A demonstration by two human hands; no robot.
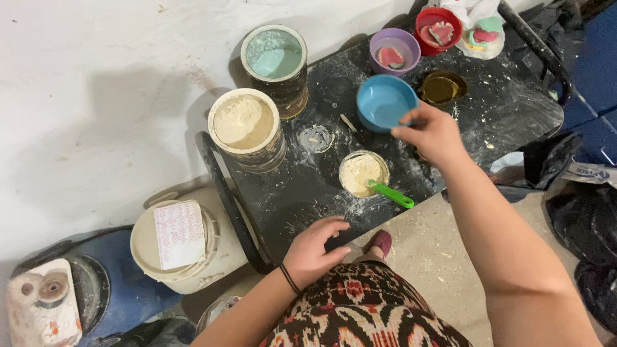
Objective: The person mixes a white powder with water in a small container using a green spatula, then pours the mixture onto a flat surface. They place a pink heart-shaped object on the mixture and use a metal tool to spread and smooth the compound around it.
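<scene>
Two hands at work over a dusty black surface. Right hand is out ahead, fingers pinched on the near rim of a blue bowl, holding it at the edge; whether a small tool is tucked in those fingers, I cannot tell. Left hand sits closer in, fingers curled loosely and resting on the surface's near edge, gripping nothing. Between the two hands: a small tub of beige powder with a green scoop lying across its rim. Powder is spilled all round it, so some scooping looks done, yet the blue bowl seems empty inside, so filling appears still ahead. Beyond the left hand stand a big can of beige powder and a can of pale green stuff. Past the right hand, a purple cup, a red cup and a dark jar; their contents are hard to read. Left of the left hand, a white bucket carries a handwritten note.
</scene>
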